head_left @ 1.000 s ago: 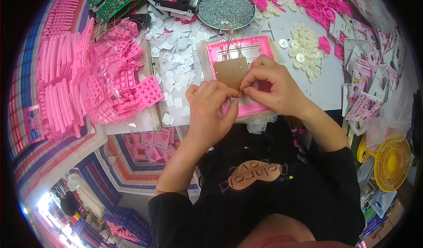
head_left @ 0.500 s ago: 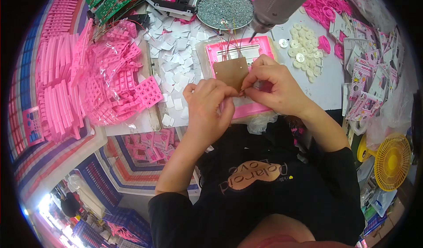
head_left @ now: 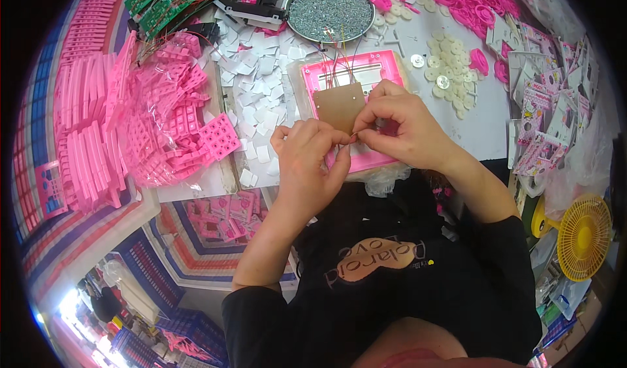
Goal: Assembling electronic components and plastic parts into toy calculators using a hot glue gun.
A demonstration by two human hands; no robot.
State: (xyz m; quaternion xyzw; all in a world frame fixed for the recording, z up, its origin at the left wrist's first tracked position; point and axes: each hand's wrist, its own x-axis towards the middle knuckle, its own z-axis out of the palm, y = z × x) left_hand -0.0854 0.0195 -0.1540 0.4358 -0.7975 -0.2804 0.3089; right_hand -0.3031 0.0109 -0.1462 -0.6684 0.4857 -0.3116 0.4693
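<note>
In front of me a pink plastic housing [head_left: 375,162] lies flat, with a brown circuit board [head_left: 338,103] on it. Thin wires [head_left: 341,64] run from its far edge toward the dish of screws. Both hands meet at the board's near edge. The fingertips of my right hand [head_left: 401,123] pinch what looks like a thin reddish wire [head_left: 353,135]. My left hand [head_left: 308,156] is beside it, thumb and forefinger curled close to the same spot; whether they grip the wire too is hidden.
A round dish of small screws [head_left: 331,15] stands beyond the housing. White paper squares [head_left: 261,87] and bagged pink parts [head_left: 170,107] lie left; pale round discs [head_left: 450,71] and printed cards [head_left: 548,120] right. Green circuit boards [head_left: 163,5] are piled at far left.
The grey power screwdriver that hung over the far side of the housing has gone out of view. The housing and board have shifted slightly left, and my hands stay together at the board's near edge.
</note>
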